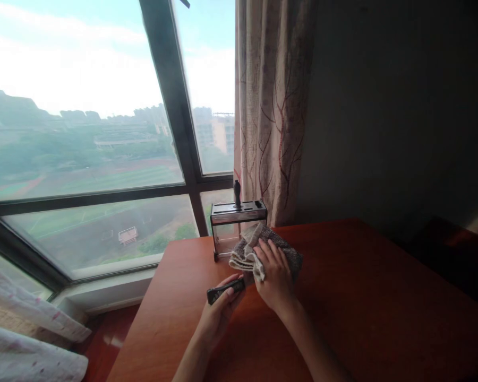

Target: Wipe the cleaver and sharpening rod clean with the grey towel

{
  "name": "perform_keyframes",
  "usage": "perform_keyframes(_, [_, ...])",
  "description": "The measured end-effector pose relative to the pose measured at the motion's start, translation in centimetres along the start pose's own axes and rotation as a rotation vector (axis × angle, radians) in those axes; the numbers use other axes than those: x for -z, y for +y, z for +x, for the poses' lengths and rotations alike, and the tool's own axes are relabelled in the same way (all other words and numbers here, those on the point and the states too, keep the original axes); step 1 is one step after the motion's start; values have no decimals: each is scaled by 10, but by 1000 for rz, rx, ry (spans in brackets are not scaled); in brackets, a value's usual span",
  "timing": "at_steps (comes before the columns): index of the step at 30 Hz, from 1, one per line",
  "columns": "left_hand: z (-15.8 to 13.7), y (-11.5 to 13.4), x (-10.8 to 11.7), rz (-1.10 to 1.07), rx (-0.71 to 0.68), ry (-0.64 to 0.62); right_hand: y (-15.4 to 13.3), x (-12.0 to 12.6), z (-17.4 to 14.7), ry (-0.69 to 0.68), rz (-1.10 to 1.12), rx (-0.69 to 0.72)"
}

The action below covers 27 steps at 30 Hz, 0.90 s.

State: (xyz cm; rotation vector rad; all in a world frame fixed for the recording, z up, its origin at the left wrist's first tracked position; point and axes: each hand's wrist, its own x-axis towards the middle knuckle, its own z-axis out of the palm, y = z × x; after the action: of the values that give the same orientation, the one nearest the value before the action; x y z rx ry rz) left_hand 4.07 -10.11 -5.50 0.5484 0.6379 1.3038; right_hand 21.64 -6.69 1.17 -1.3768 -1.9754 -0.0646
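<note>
My left hand (223,302) is closed round the black handle of a kitchen knife (227,290). Only a small part of the blade shows beside the handle; a grey and beige cloth (245,254) covers the rest. My right hand (274,276) grips this folded cloth from above, its fingers pressed on it over the blade. Just behind the cloth stands a knife block (239,214) with clear sides, a silver top and a dark frame. One black handle (237,194) sticks up from a slot in its top.
The reddish-brown wooden table (366,297) lies under both hands. Behind the knife block, a patterned curtain (271,116) hangs beside a large window (83,148). A dark wall (394,116) is at the right, and a pale curtain (27,350) hangs low at the left.
</note>
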Motion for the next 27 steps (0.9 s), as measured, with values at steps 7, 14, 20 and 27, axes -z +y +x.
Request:
perform_keyframes(7, [1, -3, -1, -19, -68, 58, -32, 6, -12, -164, 110, 173])
perform_keyframes(14, [-1, -2, -8, -51, -83, 23, -29, 13, 1, -185, 159, 156])
perform_keyframes(20, [-1, -1, -2, -56, -30, 26, -9, 19, 13, -138, 112, 82])
perform_keyframes(27, [-3, 4, -4, -35, -33, -4, 27, 20, 21, -79, 13, -39])
